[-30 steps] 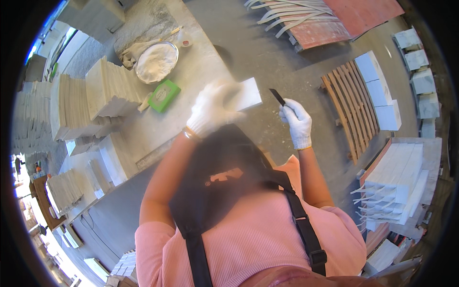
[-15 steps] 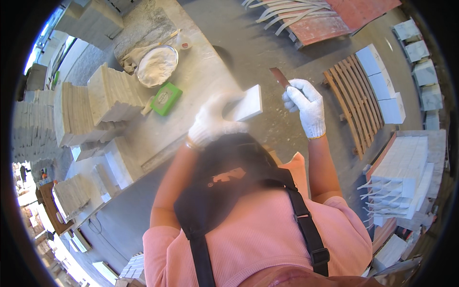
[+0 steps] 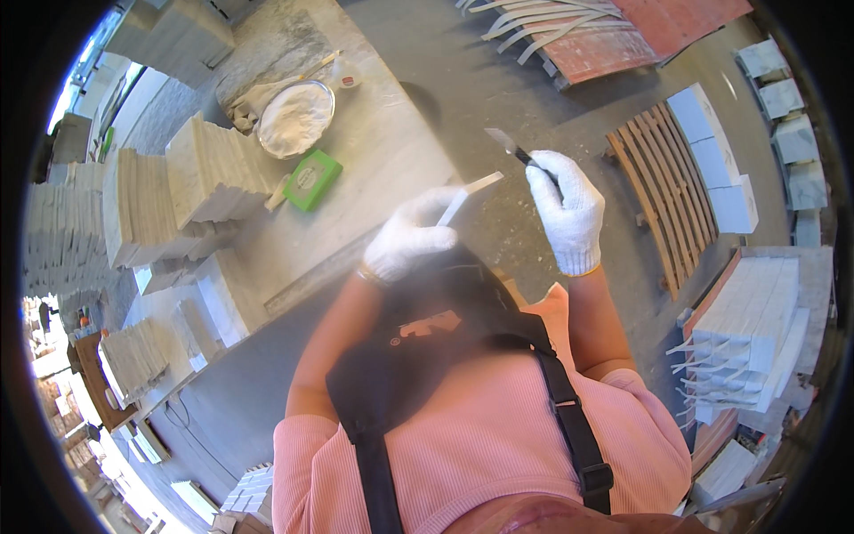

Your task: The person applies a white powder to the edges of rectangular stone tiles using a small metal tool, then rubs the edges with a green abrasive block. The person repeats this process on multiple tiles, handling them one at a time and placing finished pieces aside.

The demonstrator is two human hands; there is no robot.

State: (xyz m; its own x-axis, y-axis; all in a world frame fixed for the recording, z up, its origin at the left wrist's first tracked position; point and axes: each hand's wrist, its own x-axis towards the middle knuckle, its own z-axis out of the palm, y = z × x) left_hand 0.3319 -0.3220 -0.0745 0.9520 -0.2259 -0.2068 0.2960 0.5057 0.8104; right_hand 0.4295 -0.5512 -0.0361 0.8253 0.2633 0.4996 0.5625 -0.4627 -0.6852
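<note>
My left hand (image 3: 407, 236), in a white knit glove, grips a white stone tile (image 3: 466, 198) by one side. The tile is tilted so that mostly its narrow edge shows. My right hand (image 3: 567, 212), gloved the same way, is closed round the dark handle of a putty knife (image 3: 511, 145). Its flat blade points up and left, apart from the tile. Left of my hands, on the stone-topped table (image 3: 391, 133), are a green box (image 3: 313, 181) and a round metal bowl (image 3: 296, 119) of white paste or powder.
Stacks of stone tiles (image 3: 209, 169) stand along the table's left part. A small bottle (image 3: 348, 75) is beside the bowl. To the right, on the floor, are a wooden pallet (image 3: 660, 191), white blocks (image 3: 712, 147) and strapped white bundles (image 3: 747, 311). A red board (image 3: 605, 49) lies at the far side.
The tile in my left hand has turned from showing its broad face to showing its edge. My right hand has rotated the putty knife, and its blade now catches the light.
</note>
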